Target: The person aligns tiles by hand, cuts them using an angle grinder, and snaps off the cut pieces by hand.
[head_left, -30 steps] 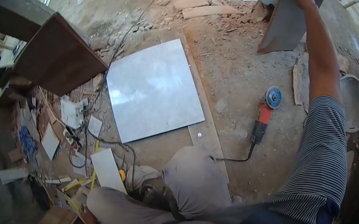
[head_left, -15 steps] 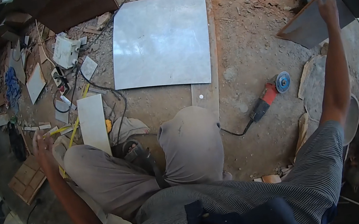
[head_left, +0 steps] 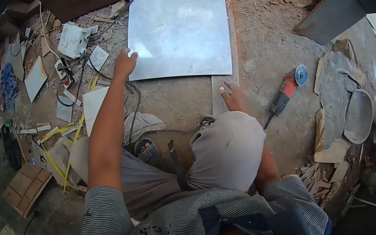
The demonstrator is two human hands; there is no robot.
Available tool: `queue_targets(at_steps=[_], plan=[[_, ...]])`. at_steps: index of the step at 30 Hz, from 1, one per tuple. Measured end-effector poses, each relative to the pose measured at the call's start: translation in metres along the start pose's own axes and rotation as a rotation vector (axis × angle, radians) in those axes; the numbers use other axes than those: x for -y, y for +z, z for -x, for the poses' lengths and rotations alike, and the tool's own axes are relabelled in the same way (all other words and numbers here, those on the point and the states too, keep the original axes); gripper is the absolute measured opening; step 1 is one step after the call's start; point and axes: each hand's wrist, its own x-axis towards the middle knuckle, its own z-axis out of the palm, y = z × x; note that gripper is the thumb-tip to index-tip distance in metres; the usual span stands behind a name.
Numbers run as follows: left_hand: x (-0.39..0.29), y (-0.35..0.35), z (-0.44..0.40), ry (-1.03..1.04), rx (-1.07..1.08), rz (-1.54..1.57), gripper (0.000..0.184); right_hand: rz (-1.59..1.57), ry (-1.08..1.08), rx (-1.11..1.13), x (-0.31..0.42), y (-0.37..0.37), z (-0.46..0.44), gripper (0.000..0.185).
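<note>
A large glossy pale grey tile [head_left: 178, 33] lies on the dusty ground in front of me, partly over a long flat board [head_left: 218, 94]. My left hand [head_left: 125, 65] is closed at the tile's left edge, its thumb over the rim; the other fingers are partly hidden. Just below the tile's lower right corner, my right hand [head_left: 232, 96] has its fingers apart over the board and holds nothing. To the right of that hand rests a red and black angle grinder [head_left: 287, 89] with a blue disc.
A white box [head_left: 75, 39], a power strip [head_left: 64, 73] and black cables lie among rubble on the left. Yellow tape [head_left: 74, 148] crosses offcuts beside my leg. A dark panel [head_left: 331, 14] leans at right, above a dusty basin [head_left: 359, 116]. Patterned brown tile [head_left: 28, 188] sits lower left.
Both hands have come inward from the sides: the left to the tile's left edge, the right from the leaning panel to the board. The view has shifted slightly.
</note>
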Motion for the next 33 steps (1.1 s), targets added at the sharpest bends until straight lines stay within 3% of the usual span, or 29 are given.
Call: queue_targets(at_steps=[1, 8, 10, 14, 16, 20, 23, 25, 28, 33], plan=[[0.007, 0.015, 0.000, -0.064, -0.118, -0.025, 0.045, -0.005, 0.054, 0.005, 0.002, 0.001, 0.009, 0.045], [0.044, 0.039, 0.003, -0.216, -0.115, 0.140, 0.039, 0.030, 0.147, 0.030, -0.001, -0.020, -0.023, 0.050], [0.044, 0.039, 0.003, -0.206, -0.171, 0.217, 0.036, 0.051, 0.111, -0.059, -0.003, -0.017, -0.049, 0.052], [0.052, 0.041, 0.008, -0.188, -0.152, 0.286, 0.035, 0.073, 0.188, -0.090, 0.012, -0.005, -0.076, 0.055], [0.055, 0.041, -0.001, -0.215, -0.082, 0.347, 0.036, 0.194, 0.125, -0.166, 0.016, 0.004, -0.084, 0.058], [0.061, 0.059, -0.005, -0.203, -0.171, 0.407, 0.037, 0.141, 0.174, -0.252, 0.010, 0.013, -0.085, 0.056], [0.055, 0.065, -0.006, -0.267, -0.236, 0.447, 0.037, -0.107, 0.183, -0.352, 0.006, 0.008, -0.094, 0.054], [0.053, 0.064, -0.006, -0.298, -0.219, 0.539, 0.036, -0.309, 0.421, -0.228, 0.012, -0.006, -0.102, 0.057], [0.049, 0.065, -0.007, -0.388, -0.306, 0.626, 0.035, -0.483, 0.494, -0.201, 0.012, -0.015, -0.117, 0.049], [0.030, 0.073, 0.016, -0.320, -0.400, 0.627, 0.035, -0.332, 0.507, -0.347, -0.001, -0.013, -0.116, 0.054]])
